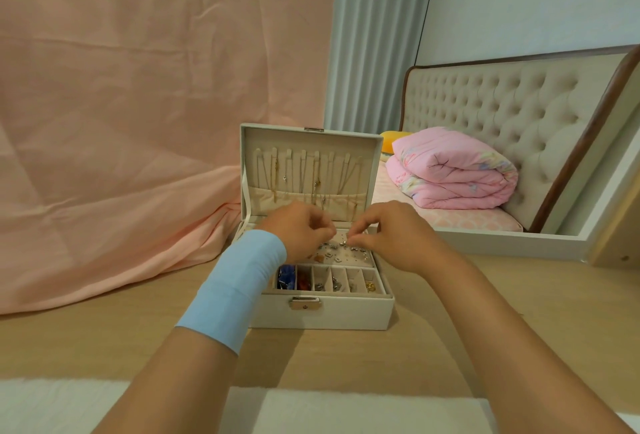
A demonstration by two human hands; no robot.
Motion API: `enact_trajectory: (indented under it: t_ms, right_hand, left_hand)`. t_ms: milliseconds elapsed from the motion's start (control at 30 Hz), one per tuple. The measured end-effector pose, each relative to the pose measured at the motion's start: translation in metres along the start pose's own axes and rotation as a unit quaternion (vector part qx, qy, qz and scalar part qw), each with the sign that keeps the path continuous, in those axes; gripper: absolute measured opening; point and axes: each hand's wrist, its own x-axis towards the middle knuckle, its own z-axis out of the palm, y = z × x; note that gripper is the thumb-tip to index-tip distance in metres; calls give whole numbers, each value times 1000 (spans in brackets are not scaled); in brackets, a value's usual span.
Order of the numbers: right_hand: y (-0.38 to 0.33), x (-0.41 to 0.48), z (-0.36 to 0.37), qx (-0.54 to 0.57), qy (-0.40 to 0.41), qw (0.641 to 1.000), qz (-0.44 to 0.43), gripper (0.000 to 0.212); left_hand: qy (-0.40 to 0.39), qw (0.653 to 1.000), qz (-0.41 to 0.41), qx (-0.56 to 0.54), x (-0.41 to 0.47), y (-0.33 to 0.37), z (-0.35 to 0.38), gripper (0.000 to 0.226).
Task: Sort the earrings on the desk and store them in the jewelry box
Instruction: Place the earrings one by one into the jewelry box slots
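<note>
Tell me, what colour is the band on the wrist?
Light blue. The wristband shows best in the head view, on the left wrist.

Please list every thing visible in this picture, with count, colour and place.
jewelry box: one, cream, open, on desk centre
necklaces: several, gold, hanging inside lid
earrings: many, mostly silver, on pad and in front compartments
desk: one, light wood, under box
cloth: one, pink, left
quilt: one, pink, folded on bed, right
headboard: one, beige, right
wristband: one, light blue, left forearm
left hand: one, over pad, fingers curled
right hand: one, over pad, fingertips at earrings
</note>
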Motion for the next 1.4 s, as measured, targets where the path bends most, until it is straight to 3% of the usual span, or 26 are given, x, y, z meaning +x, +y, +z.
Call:
enact_trajectory:
  t_ms: [200,467,633,1000,1133,1400]
  right_hand:
    - [-11,-6,4,-130,-52,990,-9,8]
    - [-8,-6,3,-145,-83,986,-12,9]
    - [-8,-6,-3,-138,-135,981,-8,28]
    - [9,-20,-50,-105,-60,993,-3,24]
    - [51,-44,-86,-112,-48,991,49,20]
    - [142,-100,-121,-133,-106,964,205,21]
  left_hand:
    - [-44,994,12,103,-2,1,6,16]
    - [-61,989,23,130,0,1,8,19]
    - [-64,989,30,133,0,0,8,22]
    - [10,995,75,64,2,36,29,17]
    - [-16,993,97,59,12,77,61,16]
    - [-118,981,106,112,35,152,157,19]
